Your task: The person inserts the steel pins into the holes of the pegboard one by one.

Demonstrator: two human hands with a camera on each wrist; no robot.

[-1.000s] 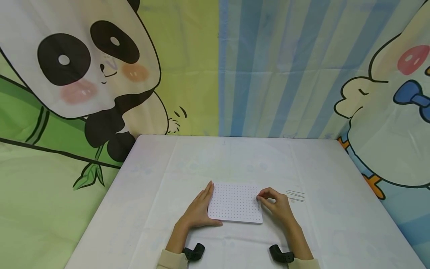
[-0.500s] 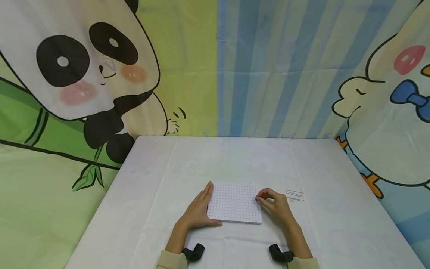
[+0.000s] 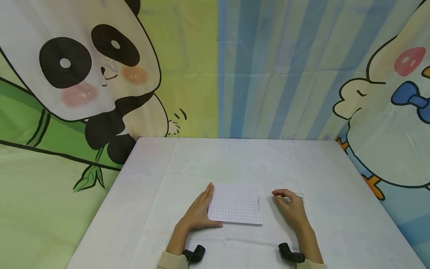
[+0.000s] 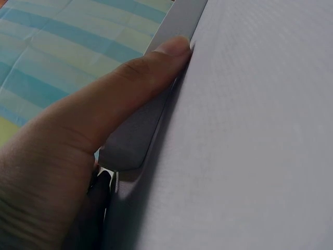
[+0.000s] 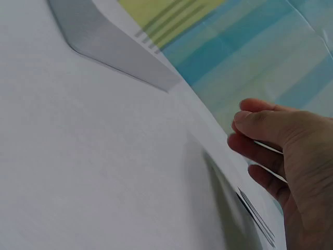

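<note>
A white board [image 3: 235, 203] with rows of small holes lies on the table. Several thin metal pins [image 3: 259, 203] stand near its right edge; they also rise above the board [image 5: 112, 49] in the right wrist view. My left hand [image 3: 199, 213] rests against the board's left side with straight fingers, and its thumb [image 4: 151, 65] presses on the front edge. To the right of the board, my right hand [image 3: 291, 209] hovers with fingers loosely bent and nothing visible in them. Beyond it, loose pins [image 5: 255, 219] lie on the table, partly hidden by this hand in the head view.
A white cloth covers the table [image 3: 188, 160]. Behind it hangs a printed curtain [image 3: 268, 67] with a panda and stripes. Each wrist wears a black camera, such as the left-hand one [image 3: 195, 254].
My right hand has let go of a pin at the board's right edge and moved right, towards the loose pins. Standing pins are now exposed there. The left hand stays put.
</note>
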